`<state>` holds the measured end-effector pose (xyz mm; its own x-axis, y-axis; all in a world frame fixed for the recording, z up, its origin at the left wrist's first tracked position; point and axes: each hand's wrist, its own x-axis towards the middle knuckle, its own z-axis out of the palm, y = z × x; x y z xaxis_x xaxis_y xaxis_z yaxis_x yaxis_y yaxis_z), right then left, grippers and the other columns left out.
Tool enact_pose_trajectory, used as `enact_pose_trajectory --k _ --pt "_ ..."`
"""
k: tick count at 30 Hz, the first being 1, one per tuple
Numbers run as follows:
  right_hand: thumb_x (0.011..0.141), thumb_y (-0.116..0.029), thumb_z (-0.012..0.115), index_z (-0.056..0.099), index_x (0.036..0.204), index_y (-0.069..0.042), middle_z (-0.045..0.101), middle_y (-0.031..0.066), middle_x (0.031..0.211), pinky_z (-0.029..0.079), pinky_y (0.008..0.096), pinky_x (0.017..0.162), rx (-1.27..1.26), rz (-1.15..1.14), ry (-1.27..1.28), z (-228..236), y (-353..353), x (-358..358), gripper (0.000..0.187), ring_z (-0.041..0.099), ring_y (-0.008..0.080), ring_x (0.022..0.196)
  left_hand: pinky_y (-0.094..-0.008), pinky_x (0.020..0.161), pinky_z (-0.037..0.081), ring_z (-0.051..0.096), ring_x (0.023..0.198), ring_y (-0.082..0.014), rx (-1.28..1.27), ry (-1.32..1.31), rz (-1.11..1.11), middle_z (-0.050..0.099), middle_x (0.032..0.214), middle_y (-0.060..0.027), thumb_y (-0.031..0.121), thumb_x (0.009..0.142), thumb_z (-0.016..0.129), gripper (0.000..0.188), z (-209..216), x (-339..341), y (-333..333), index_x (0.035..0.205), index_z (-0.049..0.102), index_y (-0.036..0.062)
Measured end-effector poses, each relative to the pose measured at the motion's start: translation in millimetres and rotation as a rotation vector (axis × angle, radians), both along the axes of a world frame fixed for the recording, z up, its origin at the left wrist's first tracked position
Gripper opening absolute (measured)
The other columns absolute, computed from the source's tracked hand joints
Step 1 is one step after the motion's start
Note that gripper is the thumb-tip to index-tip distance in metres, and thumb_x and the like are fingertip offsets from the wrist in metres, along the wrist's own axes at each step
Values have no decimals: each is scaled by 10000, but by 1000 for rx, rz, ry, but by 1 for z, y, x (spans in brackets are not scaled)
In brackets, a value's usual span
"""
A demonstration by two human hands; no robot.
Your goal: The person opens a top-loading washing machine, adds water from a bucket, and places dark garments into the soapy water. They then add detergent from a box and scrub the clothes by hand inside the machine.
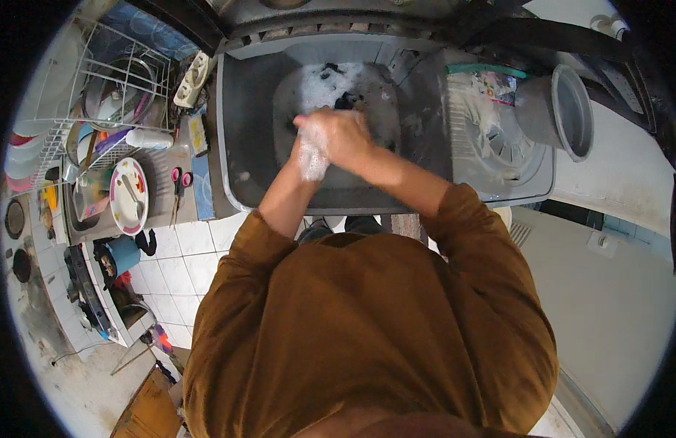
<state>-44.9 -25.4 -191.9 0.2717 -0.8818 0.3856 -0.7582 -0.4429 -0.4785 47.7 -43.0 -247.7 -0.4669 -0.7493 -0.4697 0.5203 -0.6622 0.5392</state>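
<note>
My left hand [311, 149], coated in white suds to the wrist, is pressed against my right hand [339, 137] over a dark grey tub [243, 139]. The fingers of my right hand fold across the left, and both hands look closed. Whatever lies between them, if anything, is hidden. Just beyond the hands, white foam [319, 86] floats on murky water. Dark patches, perhaps wet cloth [346, 101], show through the foam.
To the right, a grey bucket [571, 113] lies tipped on a suds-streaked grey lid [466, 135]. At left are a white wire dish rack [97, 69], a floral plate [119, 208], pink-handled scissors [178, 190] and a power strip [192, 80].
</note>
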Motion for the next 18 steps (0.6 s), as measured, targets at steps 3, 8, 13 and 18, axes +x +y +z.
enact_pose_trajectory --k 3,8,13,18 --pt "764 -180 519 636 922 -160 620 132 788 488 410 588 5 -121 -20 -23 -14 -18 198 615 291 700 -284 587 469 566 712 -150 58 109 10 572 860 -56 240 874 465 197 -9 1 4 915 518 55" --pt "796 -193 515 627 898 -141 622 129 784 489 407 587 199 -162 188 -3 -14 -14 160 613 307 704 -239 453 421 546 609 -131 67 -136 -43 565 784 -42 249 902 398 210 23 -4 -4 898 513 73" --pt "769 -185 553 637 873 -123 609 137 711 476 404 569 9 -136 -10 -25 -15 -16 147 605 321 656 -290 567 463 550 710 -167 85 409 -247 551 822 -40 284 900 395 214 -25 13 -11 899 500 97" --pt "781 -203 551 636 874 -96 595 162 713 461 404 562 -16 -30 -20 11 2 1 165 594 327 631 -231 406 380 533 651 -152 115 131 56 551 860 -54 271 889 409 215 11 -3 -1 933 504 83"
